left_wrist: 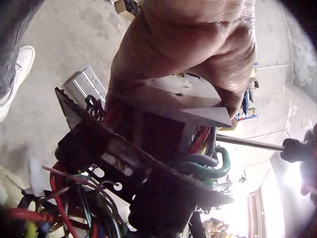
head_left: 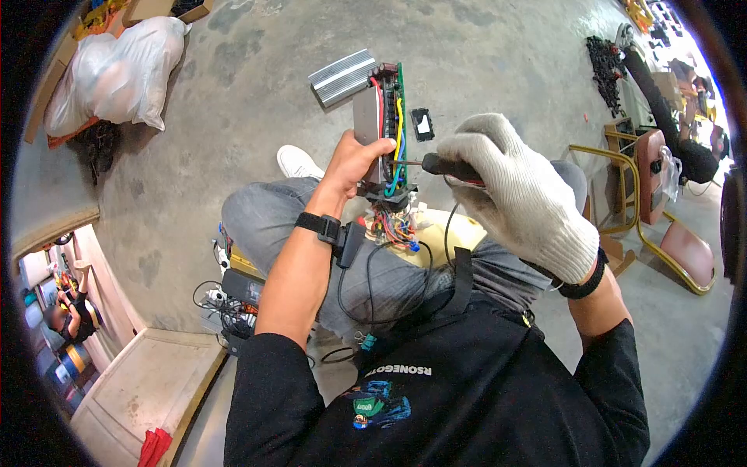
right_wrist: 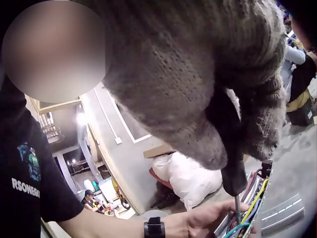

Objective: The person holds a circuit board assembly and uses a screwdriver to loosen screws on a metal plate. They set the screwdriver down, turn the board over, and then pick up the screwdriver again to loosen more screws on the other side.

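My bare left hand (head_left: 346,167) grips an electronic assembly with a green circuit board (head_left: 402,101), a grey metal plate (head_left: 366,117) and thick coloured wires. Its thumb lies over the wires. In a white knitted glove, my right hand (head_left: 517,191) holds a black-handled screwdriver (right_wrist: 234,179). The screwdriver's thin shaft runs sideways in among the wires, close to the left thumb; its tip is hidden there. At the assembly's near end, a dark end plate (left_wrist: 141,158) shows in the left wrist view, with a bundle of thin wires (head_left: 397,227) below it.
A silver ribbed metal cover (head_left: 342,76) and a small black piece with a white label (head_left: 422,124) lie on the concrete floor. A yellow piece (head_left: 451,233) rests in the lap. Chairs (head_left: 654,171) stand at right, a white bag (head_left: 117,74) at far left.
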### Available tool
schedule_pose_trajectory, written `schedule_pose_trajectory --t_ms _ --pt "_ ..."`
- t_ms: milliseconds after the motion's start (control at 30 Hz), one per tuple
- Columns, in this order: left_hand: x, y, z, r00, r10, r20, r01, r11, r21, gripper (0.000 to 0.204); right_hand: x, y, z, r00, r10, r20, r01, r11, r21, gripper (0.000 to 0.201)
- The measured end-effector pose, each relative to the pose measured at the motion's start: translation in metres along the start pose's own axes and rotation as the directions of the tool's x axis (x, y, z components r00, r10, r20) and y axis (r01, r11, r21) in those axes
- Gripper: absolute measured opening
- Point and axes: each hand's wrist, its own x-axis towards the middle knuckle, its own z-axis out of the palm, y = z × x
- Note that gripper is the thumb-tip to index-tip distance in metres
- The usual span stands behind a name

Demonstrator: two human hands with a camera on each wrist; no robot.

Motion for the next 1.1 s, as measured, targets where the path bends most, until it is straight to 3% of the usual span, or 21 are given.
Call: schedule_pose_trajectory --t_ms 33,67,133,167,233,267,333,367,433,567,633,667,767,833,933,1100 --pt "0.000 -0.001 0.000 1.000 0.003 0.010 -0.003 1.000 -0.013 0.034 0.000 0.004 0.002 0.992 -0.125 -0.027 0.125 0.992 0.026 0.031" --pt "0.001 -0.001 -0.001 1.000 0.004 0.008 -0.003 1.000 -0.015 0.034 -0.001 0.002 0.002 0.992 -0.127 -0.024 0.127 0.992 0.025 0.031" --pt "0.001 0.000 0.000 1.000 -0.004 -0.002 0.004 1.000 0.002 0.035 -0.003 -0.002 0.002 0.997 0.031 0.076 -0.021 0.990 -0.140 0.033" --pt "0.000 -0.001 -0.001 1.000 -0.005 -0.004 0.005 1.000 0.004 0.035 -0.003 -0.004 0.003 0.997 0.030 0.076 -0.020 0.990 -0.137 0.033" --pt "0.000 0.000 0.000 1.000 -0.008 -0.030 0.009 1.000 0.021 0.034 -0.004 -0.008 0.006 0.957 0.283 0.059 -0.277 0.957 -0.090 0.029" --pt "0.001 0.001 0.000 1.000 -0.006 -0.028 0.006 1.000 0.023 0.034 -0.004 -0.008 0.003 0.957 0.284 0.055 -0.278 0.956 -0.090 0.029" --pt "-0.002 0.005 -0.003 0.996 -0.080 0.038 0.077 0.995 0.065 0.050 -0.004 -0.010 -0.003 0.989 0.147 0.024 -0.146 0.988 -0.042 0.026" --pt "-0.001 0.005 -0.003 0.996 -0.080 0.037 0.077 0.995 0.064 0.050 -0.003 -0.009 -0.004 0.989 0.146 0.025 -0.145 0.989 -0.042 0.026" --pt "-0.001 0.004 -0.003 0.997 -0.073 0.026 0.071 0.995 0.069 0.049 -0.003 -0.005 -0.006 0.998 -0.027 0.061 0.028 0.999 -0.029 0.030" --pt "-0.003 0.004 0.002 1.000 -0.010 -0.029 0.011 1.000 0.022 0.033 -0.003 -0.004 0.001 0.998 -0.041 0.056 0.047 0.994 -0.099 0.034" --pt "-0.001 0.001 0.001 1.000 -0.022 -0.017 0.022 1.000 0.014 0.033 -0.003 -0.011 0.001 0.946 0.291 0.144 -0.267 0.949 -0.167 0.034" --pt "0.000 0.001 0.002 1.000 -0.019 -0.012 0.020 1.000 0.016 0.033 -0.003 -0.014 -0.003 0.945 0.295 0.138 -0.271 0.948 -0.169 0.034" --pt "0.000 -0.003 -0.002 1.000 -0.001 -0.025 0.001 1.000 0.008 0.032 -0.003 -0.018 -0.010 0.959 0.220 0.177 -0.205 0.974 -0.100 0.033" --pt "0.001 0.001 -0.001 1.000 -0.006 0.005 0.006 1.000 0.010 0.031 -0.004 -0.011 -0.009 0.995 -0.006 0.103 0.014 0.997 -0.073 0.036" --pt "0.001 -0.004 0.002 1.000 0.007 -0.007 -0.007 1.000 -0.026 0.031 -0.002 -0.010 -0.006 0.989 -0.054 0.136 0.074 0.985 -0.153 0.029" --pt "-0.001 -0.001 -0.004 1.000 -0.030 -0.006 0.030 0.999 -0.016 0.044 -0.002 -0.013 0.002 0.995 -0.067 0.079 0.074 0.994 -0.080 0.027"
